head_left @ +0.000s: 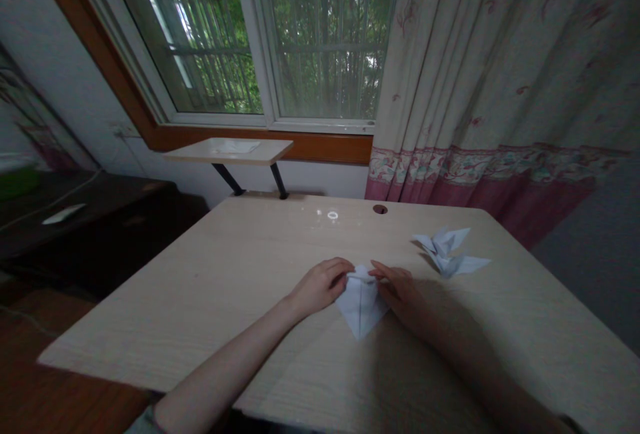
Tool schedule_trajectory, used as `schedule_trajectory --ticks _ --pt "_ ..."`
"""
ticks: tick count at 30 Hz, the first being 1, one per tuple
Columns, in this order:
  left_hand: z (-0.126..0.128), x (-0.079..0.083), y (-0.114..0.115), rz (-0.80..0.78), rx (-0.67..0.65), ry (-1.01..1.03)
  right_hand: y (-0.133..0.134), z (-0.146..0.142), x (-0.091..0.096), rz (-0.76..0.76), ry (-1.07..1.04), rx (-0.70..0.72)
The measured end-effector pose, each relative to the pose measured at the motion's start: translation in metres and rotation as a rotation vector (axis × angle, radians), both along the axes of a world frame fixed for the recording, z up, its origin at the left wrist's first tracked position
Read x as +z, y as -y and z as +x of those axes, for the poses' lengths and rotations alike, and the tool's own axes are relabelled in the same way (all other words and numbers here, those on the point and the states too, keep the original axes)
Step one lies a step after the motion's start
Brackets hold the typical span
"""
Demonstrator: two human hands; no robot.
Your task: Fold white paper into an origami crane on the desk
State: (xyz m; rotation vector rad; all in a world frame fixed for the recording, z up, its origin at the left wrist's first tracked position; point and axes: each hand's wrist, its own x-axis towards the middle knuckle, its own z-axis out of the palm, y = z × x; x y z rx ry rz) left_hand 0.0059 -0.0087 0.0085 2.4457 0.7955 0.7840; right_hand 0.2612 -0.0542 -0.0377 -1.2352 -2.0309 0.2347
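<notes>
A white sheet of folded paper (pixel 361 311) lies on the desk in front of me, shaped like a kite with one point toward me and a crease down its middle. My left hand (pixel 323 285) holds its upper left edge, the fingers bent and closed against the paper. On the other side my right hand (pixel 401 293) grips the upper right edge, with its fingertips at the folded top. Part of the paper's sides is hidden under the fingers. To the right of my right hand rests a folded white paper crane (pixel 447 253), its pointed parts spread out.
The pale wooden desk (pixel 240 267) has a round cable hole (pixel 380 209) near its back edge. At the back left, a small raised shelf (pixel 273 151) carries some white paper (pixel 235 147). Behind stand a window and a long curtain (pixel 480 174); a dark cabinet (pixel 125 214) is at left.
</notes>
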Motion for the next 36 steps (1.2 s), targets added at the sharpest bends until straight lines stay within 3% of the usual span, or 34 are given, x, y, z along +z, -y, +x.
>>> schedule_trajectory --ticks 11,16,23,30,36 --pt "0.000 0.000 0.002 -0.127 0.094 0.138 0.000 -0.002 0.002 -0.126 -0.174 -0.046" --pt "-0.001 -0.006 -0.001 -0.002 0.020 0.082 -0.003 -0.006 0.002 -0.170 -0.208 -0.023" --pt "-0.001 -0.014 -0.003 0.058 0.036 -0.014 -0.005 -0.002 -0.004 0.102 0.037 -0.010" --pt "0.000 -0.010 -0.001 0.154 0.066 -0.087 -0.004 -0.003 -0.017 0.193 0.304 -0.005" --pt "0.008 -0.004 0.011 0.124 0.129 -0.181 -0.002 -0.006 -0.019 0.223 0.452 -0.023"
